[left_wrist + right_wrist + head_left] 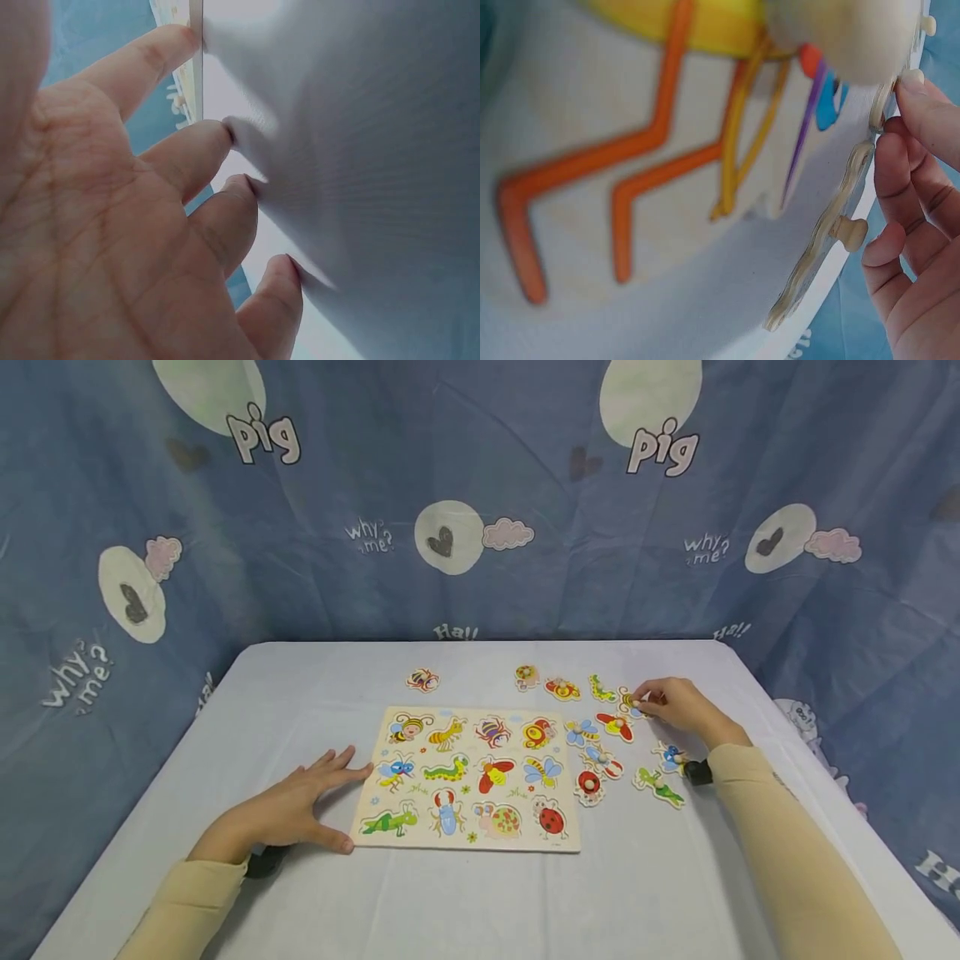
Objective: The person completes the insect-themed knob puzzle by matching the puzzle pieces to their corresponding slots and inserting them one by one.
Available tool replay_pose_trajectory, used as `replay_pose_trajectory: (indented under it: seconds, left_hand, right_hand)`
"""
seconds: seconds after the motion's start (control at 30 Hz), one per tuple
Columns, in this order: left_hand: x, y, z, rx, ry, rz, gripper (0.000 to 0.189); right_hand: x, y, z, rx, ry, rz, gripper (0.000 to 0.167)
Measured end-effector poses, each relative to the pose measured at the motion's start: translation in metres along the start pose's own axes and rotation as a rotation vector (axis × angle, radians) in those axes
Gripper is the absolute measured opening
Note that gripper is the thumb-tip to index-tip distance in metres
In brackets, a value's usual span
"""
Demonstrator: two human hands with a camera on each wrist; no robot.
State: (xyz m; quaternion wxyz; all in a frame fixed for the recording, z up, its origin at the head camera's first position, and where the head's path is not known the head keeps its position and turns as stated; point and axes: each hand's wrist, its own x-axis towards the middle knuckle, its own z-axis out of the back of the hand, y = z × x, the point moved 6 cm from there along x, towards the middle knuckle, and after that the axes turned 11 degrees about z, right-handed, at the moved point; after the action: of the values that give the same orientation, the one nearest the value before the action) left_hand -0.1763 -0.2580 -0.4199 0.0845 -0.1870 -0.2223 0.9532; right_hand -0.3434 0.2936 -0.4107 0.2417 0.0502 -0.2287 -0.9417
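Note:
A wooden peg puzzle board point(528, 843) printed with insects lies on the white table. My left hand point(296, 802) is spread at its left side, fingertips on the table and thumb and index finger touching the board's edge; in the left wrist view the index finger point(154, 60) meets that edge. At the right, my right hand point(678, 706) pinches the knob of a bee puzzle piece point(626, 700) between thumb and fingers. The right wrist view shows this hand point(926, 240) at a piece seen edge-on; whether that piece is lifted I cannot tell.
Several knobbed pieces lie right of the board, among them a red-winged insect point(617, 727), a ladybug point(589, 787) and a green grasshopper point(660, 788). A caterpillar point(602, 688) and a snail point(527, 676) lie farther back. A striped beetle piece point(423, 680) sits behind the board.

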Motion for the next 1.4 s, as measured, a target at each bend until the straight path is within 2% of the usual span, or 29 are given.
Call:
replay_pose_trajectory:
  seconds: [0.47,0.9,1.2,1.4]
  left_hand:
    - [-0.002,-0.001,-0.001,0.025,-0.018,0.004,0.114]
    - [-0.006,-0.004,0.001,0.006,-0.028,0.000,0.113]
    - [-0.006,0.002,0.001,-0.032,-0.014,-0.006,0.110]
    - [-0.004,0.006,-0.001,-0.051,-0.006,-0.021,0.106]
  right_hand:
    - [-0.005,-0.003,0.001,-0.002,0.012,-0.009,0.020]
    - [-0.005,0.001,0.007,0.008,-0.003,-0.009,0.018]
    - [-0.007,0.009,0.014,0.038,-0.008,-0.036,0.019]
    - [-0.001,0.018,0.015,0.015,-0.026,-0.005,0.020]
